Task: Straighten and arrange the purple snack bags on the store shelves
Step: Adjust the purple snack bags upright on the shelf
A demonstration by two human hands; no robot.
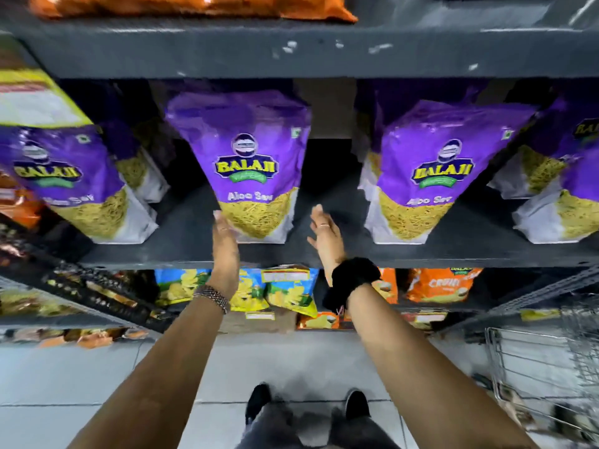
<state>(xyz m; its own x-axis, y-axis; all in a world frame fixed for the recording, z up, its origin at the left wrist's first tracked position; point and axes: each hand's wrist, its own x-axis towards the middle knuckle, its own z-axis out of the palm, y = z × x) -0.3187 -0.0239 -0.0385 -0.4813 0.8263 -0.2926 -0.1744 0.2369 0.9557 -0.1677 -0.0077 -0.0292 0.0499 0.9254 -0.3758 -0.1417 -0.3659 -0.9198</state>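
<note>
Standing upright on the dark shelf, the middle purple snack bag sits between two flat, spread hands: the left hand touches its lower left edge, the right hand hovers just right of it. More purple bags stand left and right.

Both hands were open at the middle purple bag, which stood upright on the dark shelf. The left hand lay flat against that bag's lower left edge; the right hand hovered just right of it, fingers spread, not touching. More purple bags flanked it, one left, one right.
</note>
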